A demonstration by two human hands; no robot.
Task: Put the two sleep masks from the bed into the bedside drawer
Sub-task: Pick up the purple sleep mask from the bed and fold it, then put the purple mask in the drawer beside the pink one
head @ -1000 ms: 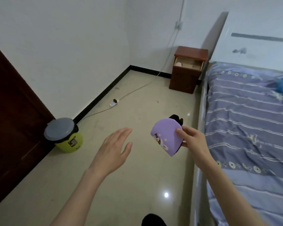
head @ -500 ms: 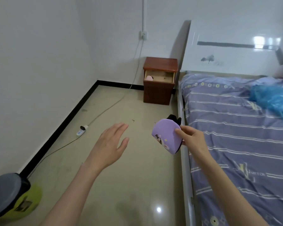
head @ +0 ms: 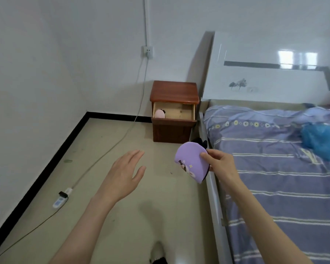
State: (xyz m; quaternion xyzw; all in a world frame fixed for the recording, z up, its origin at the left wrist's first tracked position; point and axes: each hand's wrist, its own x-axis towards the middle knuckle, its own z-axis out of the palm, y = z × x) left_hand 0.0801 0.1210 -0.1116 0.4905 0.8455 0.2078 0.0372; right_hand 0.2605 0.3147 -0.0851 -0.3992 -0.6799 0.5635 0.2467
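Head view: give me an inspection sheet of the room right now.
Surface: bed with striped purple sheet; no mask seen on it.
Job's things: purple sleep mask held; pink sleep mask in open drawer.
Clutter: blue plastic bag on bed.
Grippers: right hand pinches purple mask; left hand open, empty.
Cables: power strip and cord on floor, running to wall socket.
Surroundings: nightstand beside headboard.
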